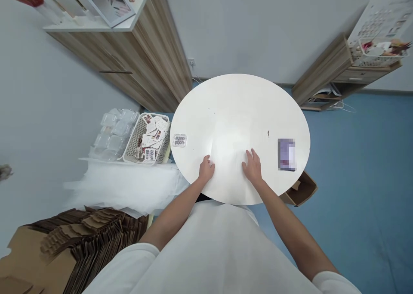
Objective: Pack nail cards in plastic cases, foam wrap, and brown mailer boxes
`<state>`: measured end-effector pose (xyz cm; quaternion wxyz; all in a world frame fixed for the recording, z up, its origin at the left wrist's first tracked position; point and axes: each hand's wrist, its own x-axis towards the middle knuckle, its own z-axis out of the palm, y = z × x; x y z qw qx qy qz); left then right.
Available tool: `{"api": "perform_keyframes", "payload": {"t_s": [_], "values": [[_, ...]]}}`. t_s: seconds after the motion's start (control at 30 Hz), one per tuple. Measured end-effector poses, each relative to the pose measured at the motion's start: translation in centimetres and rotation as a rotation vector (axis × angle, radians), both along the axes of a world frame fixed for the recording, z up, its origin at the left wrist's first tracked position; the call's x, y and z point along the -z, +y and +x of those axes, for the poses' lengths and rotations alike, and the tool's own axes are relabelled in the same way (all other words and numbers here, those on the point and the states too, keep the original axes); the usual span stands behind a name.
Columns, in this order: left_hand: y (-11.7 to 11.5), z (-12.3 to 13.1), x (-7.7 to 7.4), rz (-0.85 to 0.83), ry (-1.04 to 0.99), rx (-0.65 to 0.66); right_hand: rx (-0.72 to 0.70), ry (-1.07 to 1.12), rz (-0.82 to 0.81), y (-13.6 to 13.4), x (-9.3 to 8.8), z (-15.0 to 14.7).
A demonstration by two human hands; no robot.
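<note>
My left hand (206,169) is over the near part of the white round table (238,91), thumb and fingers apart. My right hand (252,165) is at the same height on the other side, its fingers spread and pointing away from me. No object shows in either hand. Between them the surface looks brighter, with faint edges; I cannot tell whether a thin white sheet lies there or light reflects. A small clear case with dark pieces (180,140) sits near the table's left edge. To the right of my right hand lies a purple item (286,154), blurred out by pixels.
Left of the table stand a white basket (129,145) of printed cards, clear plastic boxes (118,128), white sheets (125,184) and stacked folded cardboard (97,238). An open cardboard box (303,190) is below the right edge. Wooden cabinets (158,48) stand behind.
</note>
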<state>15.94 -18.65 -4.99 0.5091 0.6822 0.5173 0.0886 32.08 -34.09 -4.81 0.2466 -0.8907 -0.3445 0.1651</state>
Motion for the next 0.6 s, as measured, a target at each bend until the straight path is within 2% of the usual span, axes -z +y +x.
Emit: {"api": "perform_keyframes", "payload": {"t_s": [0.07, 0.13, 0.27, 0.43, 0.6], "values": [[-0.3, -0.2, -0.2, 0.119, 0.008, 0.051, -0.128, 0.005, -0.036, -0.3, 0.0, -1.3], [-0.5, -0.6, -0.5, 0.238, 0.013, 0.159, -0.201, 0.018, -0.077, -0.4, 0.2, -2.2], [-0.7, -1.3, -0.6, 0.279, 0.000, 0.396, -0.211, -0.011, -0.139, -0.1, 0.8, -2.4], [-0.3, -1.3, -0.6, 0.313, 0.063, 0.474, -0.222, -0.061, -0.186, 0.4, 0.8, -1.9], [-0.1, -1.2, -0.7, 0.472, 0.253, 0.656, -0.207, -0.146, -0.238, 0.2, 0.0, -2.5]]}}
